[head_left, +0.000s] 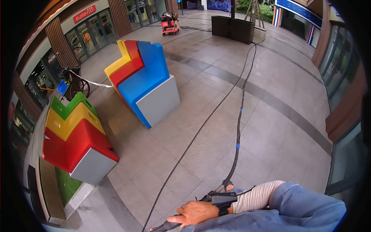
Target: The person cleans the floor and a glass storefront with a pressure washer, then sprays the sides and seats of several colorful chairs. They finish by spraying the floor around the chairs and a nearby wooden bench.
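My right hand (198, 212), with a black strapped device (224, 198) at its wrist, is closed around a dark tool handle (166, 226) at the bottom edge. The tool's far end is cut off by the frame. Behind the wrist, a black hose (236, 158) with blue bands meets a fitting (227, 183). A small patch of skin (230, 187) shows beside this fitting; it may belong to my left hand, but its fingers are hidden. A light sleeve and blue clothing cover the arm.
Stepped benches stand at left: one blue, red and yellow (148, 73), one red, yellow and green (81, 127). A thin cable (193, 140) crosses the tiled floor. Farther off are a red cart (169, 24), a dark planter (234, 29) and a wheeled cart (79, 87). Shopfronts line both sides.
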